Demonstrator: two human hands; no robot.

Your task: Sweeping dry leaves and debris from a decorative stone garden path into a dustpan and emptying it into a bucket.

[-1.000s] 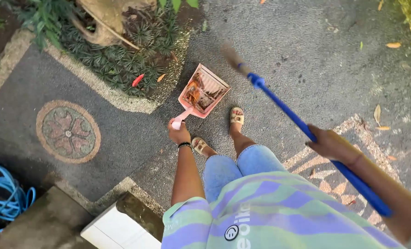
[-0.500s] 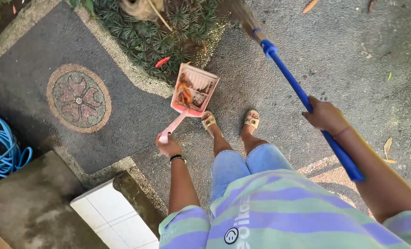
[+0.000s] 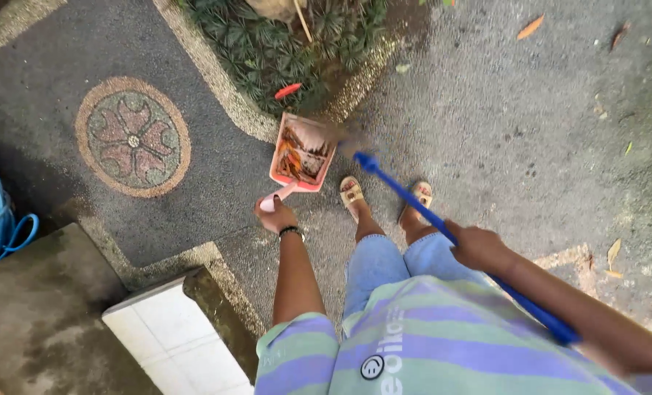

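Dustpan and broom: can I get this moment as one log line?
left hand: grips pink dustpan, leaves inside | right hand: grips blue broom, head at pan mouth

The scene is in soft daylight, mostly shade, without hard shadows or glare. The upper right of the pavement [image 3: 545, 110] is a little brighter, the left side darker. The ground looks sharp, but the broom head [image 3: 344, 139] is smeared by motion blur. Lines bend slightly near the edges.
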